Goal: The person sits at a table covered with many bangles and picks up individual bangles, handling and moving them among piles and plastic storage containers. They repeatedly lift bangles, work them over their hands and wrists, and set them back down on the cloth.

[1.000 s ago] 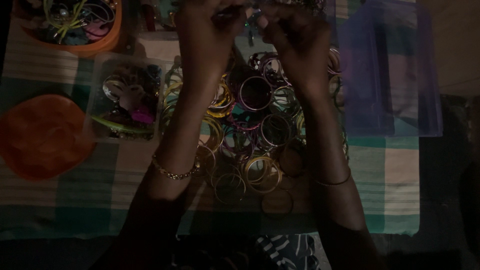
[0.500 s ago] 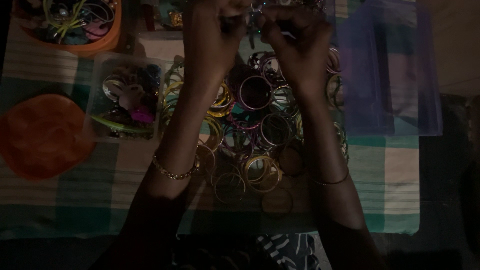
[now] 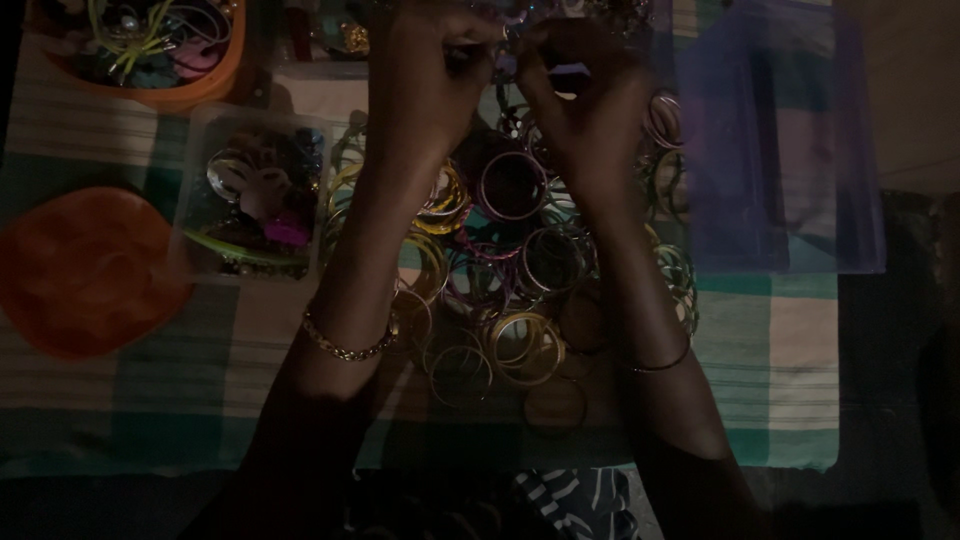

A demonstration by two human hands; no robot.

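Both the left hand (image 3: 430,75) and the right hand (image 3: 590,95) pinched a small glinting trinket (image 3: 512,35) together, above a heap of thin round metal bangles (image 3: 510,270) on checked cloth (image 3: 780,350).

Two hands (image 3: 430,80), one heap of bangles (image 3: 510,270), one orange lid (image 3: 85,270), one purple box (image 3: 780,150), two tubs (image 3: 250,190).

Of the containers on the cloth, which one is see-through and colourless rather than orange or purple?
The small clear tub of trinkets left of the bangle pile. The round bowl above it and lid beside it are orange; the box at right is purple.
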